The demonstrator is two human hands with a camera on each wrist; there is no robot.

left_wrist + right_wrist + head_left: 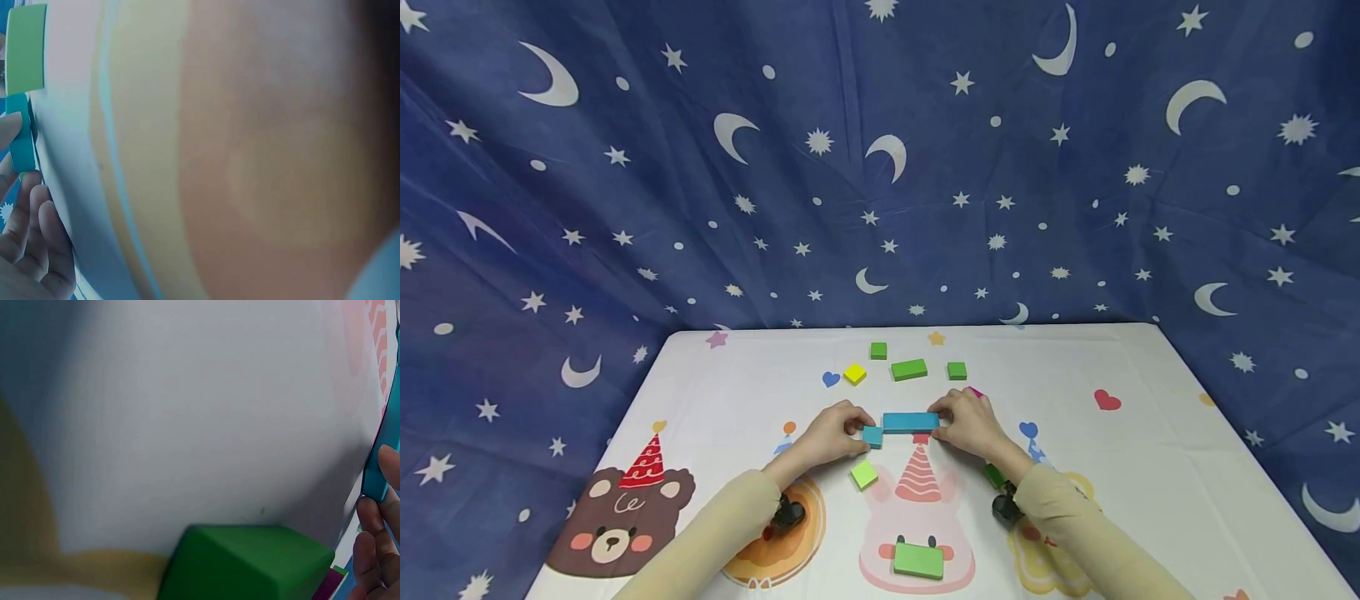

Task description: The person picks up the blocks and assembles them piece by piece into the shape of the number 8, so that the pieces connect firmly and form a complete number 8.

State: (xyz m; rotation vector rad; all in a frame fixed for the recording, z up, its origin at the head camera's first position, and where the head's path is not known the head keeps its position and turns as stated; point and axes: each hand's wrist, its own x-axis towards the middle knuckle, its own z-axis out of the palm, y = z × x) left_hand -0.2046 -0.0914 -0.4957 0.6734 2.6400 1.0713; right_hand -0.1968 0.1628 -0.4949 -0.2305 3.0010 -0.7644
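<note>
Thumb and fingers of my left hand pinch a small blue block in the middle of the table. In the left wrist view that block sits between thumb and fingertips. Just right of it lies a long blue block, its left end right at the small one's upper corner. My right hand grips the long block's right end. The right wrist view shows the thumb on this block, with fingers curled at its end.
Beyond the hands lie a yellow block and several green blocks. A magenta block is partly hidden behind the right hand. Nearer are a lime block, a light green block and a dark green block beside the right wrist.
</note>
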